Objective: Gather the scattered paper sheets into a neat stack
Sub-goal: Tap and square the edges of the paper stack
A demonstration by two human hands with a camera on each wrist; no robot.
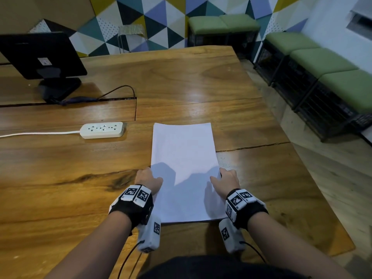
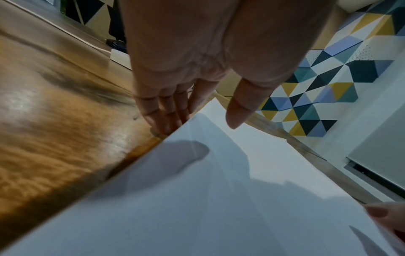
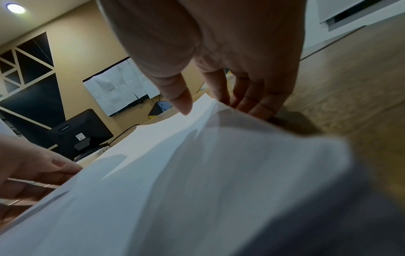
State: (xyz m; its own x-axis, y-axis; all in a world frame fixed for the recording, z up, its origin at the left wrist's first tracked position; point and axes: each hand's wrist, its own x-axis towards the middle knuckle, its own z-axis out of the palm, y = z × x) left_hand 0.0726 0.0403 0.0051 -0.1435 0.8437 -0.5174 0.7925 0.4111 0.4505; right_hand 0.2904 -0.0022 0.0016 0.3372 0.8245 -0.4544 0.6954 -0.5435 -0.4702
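Note:
One stack of white paper sheets (image 1: 183,168) lies lengthwise on the wooden table (image 1: 60,188), right in front of me. My left hand (image 1: 148,178) stands against the stack's left long edge. Its straight fingers (image 2: 166,119) touch that edge and the tabletop, and its thumb hovers over the top sheet (image 2: 219,207). My right hand (image 1: 225,181) mirrors it on the right long edge. There the fingers (image 3: 254,105) stand against the side, the thumb lies over the paper (image 3: 175,190), and the sheet edge bows up slightly. Neither hand curls round the stack.
A white power strip (image 1: 102,129) with its cord lies left of the stack. A black monitor (image 1: 40,55) stands at the far left, with a cable running into a table slot. The table's right edge (image 1: 302,158) is close to the stack, with green-cushioned benches (image 1: 322,63) beyond it.

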